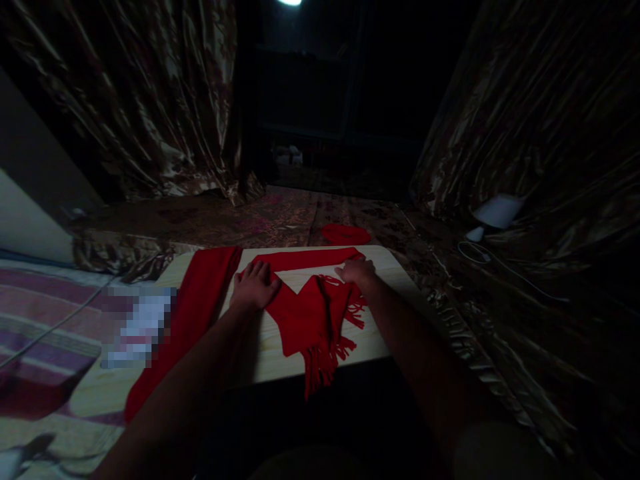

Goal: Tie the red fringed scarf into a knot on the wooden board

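A red fringed scarf [305, 317] lies bent on a light wooden table [370, 343], its fringes hanging toward the near edge. My left hand [254, 287] rests on a corner of the scarf with its fingers spread. My right hand [356, 270] is at the scarf's far right bend, its fingers partly bent; what lies under them is hidden. A long folded strip of red cloth [195, 307] runs along the table's left side, left of my left hand.
A small red cloth item [346, 234] lies beyond the table's far edge. At the right are a white lamp [499, 211] and its cable. Patterned curtains [165, 100] hang behind. A striped cloth [50, 313] spreads at the left, and a blurred sheet [143, 327] lies near the table's left side.
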